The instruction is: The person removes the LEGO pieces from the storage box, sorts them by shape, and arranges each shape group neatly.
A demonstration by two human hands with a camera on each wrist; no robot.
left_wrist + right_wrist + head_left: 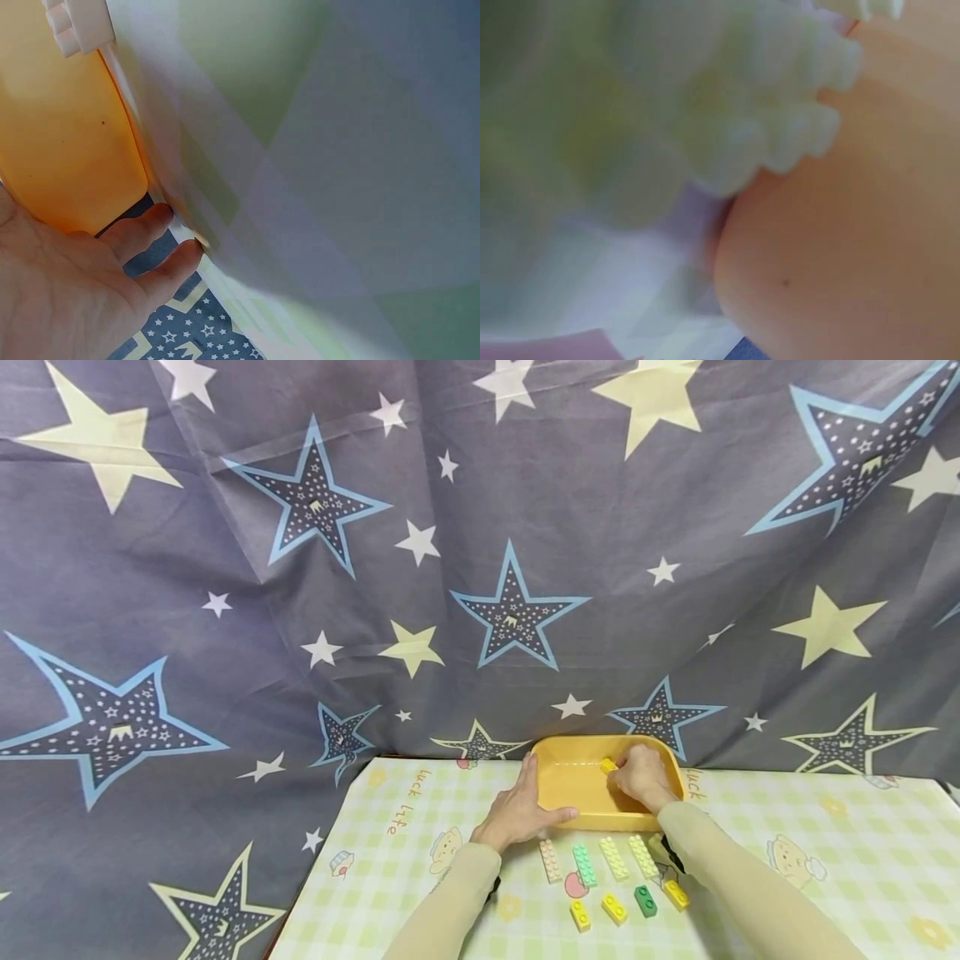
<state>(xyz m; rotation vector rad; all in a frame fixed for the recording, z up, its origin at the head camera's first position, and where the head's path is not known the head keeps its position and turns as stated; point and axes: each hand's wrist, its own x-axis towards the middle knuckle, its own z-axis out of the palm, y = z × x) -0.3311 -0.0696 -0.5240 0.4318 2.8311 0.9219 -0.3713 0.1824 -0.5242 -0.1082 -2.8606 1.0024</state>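
Observation:
An orange-yellow plastic bin [572, 821] stands at the back of the table. My left hand [517, 808] rests against its left side, fingers stretched along the outer wall and thumb reaching along the front. In the left wrist view, the bin's wall [82, 142] lies beside the extended fingers [161, 277]. Inside the bin, my right hand [642, 774] pinches a small yellow building brick [608, 766]. The right wrist view shows blurred pale yellow bricks [727, 142] close to the camera and the bin's wall [840, 225]; the right hand is out of that view.
In front of the bin lie long bricks: one pink [550, 861], one mint green [584, 866] and two pale yellow [613, 858]. Nearer is a row of short bricks, including a dark green one [645, 901] and yellow ones [581, 916]. A starry curtain [480, 568] hangs behind the table.

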